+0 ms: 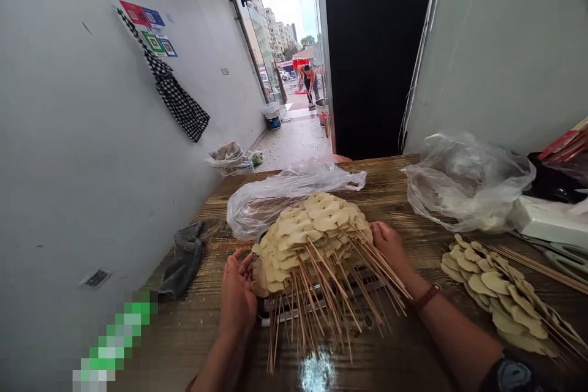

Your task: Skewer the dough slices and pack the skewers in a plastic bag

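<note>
A heap of skewers (316,226) threaded with thin, pale round slices, like potato, lies in front of me. Their bare sticks fan out towards me. Beneath the heap shows part of a dark tray-like base (285,312), mostly covered. My left hand (239,291) is at the heap's left end, fingers bent but apart, beside the slices. On the opposite end, my right hand (390,248) has its fingers curled against the slices; its fingertips are partly hidden. To the right lies a smaller bunch of sliced skewers (498,294).
Crumpled clear plastic bags (294,187) lie behind the heap and at the back right (468,180). Scissors (565,260) and bare sticks (533,263) are at the right. A grey cloth (184,260) lies left. Beyond the table, a person (310,82) bends near the doorway.
</note>
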Demonstrator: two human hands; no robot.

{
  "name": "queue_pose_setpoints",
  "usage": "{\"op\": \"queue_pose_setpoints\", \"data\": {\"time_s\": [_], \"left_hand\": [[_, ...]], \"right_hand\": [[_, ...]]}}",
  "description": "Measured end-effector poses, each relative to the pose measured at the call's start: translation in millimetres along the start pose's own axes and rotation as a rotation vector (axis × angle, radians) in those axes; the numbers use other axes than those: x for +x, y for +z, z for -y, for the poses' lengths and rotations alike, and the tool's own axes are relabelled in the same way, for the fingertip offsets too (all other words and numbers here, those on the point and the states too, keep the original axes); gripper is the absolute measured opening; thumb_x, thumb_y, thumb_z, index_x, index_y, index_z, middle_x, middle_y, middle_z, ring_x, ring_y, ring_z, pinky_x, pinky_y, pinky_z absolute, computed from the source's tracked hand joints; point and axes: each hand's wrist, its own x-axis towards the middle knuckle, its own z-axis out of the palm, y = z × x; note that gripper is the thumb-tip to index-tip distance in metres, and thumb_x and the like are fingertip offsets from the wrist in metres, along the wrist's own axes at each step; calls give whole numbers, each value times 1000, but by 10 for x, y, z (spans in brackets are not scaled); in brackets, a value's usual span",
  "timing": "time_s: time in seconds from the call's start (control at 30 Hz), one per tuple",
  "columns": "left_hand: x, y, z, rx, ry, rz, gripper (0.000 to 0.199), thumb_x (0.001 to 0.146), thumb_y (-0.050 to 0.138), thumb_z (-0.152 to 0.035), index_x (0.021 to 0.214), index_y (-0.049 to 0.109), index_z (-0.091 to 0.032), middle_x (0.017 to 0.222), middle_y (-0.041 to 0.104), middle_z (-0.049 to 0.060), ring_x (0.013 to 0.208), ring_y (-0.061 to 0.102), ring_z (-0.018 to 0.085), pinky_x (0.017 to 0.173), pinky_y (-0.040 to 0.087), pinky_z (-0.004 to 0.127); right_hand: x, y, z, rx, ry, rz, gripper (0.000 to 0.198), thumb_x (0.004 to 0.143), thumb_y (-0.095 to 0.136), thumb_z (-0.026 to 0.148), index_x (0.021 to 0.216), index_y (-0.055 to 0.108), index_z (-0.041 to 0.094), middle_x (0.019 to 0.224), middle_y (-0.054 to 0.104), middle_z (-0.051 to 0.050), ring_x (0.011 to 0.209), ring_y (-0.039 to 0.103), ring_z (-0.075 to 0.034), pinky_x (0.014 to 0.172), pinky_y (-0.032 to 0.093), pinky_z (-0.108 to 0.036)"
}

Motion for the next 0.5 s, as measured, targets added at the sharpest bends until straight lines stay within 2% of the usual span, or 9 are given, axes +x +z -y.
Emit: {"op": "queue_pose_setpoints", "data": {"time_s": [0.13,0.23,0.33,0.5], "left_hand": [[86,18,-55,56,-48,-59,36,92,41,-50,106,57,-22,93,63,4,82,61,12,73,50,24],[197,34,-113,134,-118,-86,31,91,46,-43,100,61,-17,81,64,3,70,61,12,66,49,23],[317,7,-130,170,-126,9,25,88,53,-36,92,64,-14,71,65,3,62,61,12,61,48,22],[478,-77,-60,191,-111,153,32,79,60,-44,79,64,-13,67,69,6,61,65,16,57,49,26]], "right_hand": [[-34,10,19,-55,-47,15,39,86,33,50,68,52,22,66,59,-5,63,52,-19,60,35,-29],[-67,9,37,-75,-63,21,40,89,30,50,69,51,22,68,59,-5,64,51,-19,60,34,-29],[-85,5,46,-80,-69,25,40,90,30,50,68,49,22,66,58,-5,62,50,-19,59,34,-29],[-68,7,39,-66,-75,16,42,89,30,52,69,51,22,69,61,-7,66,53,-20,61,38,-30]]}}
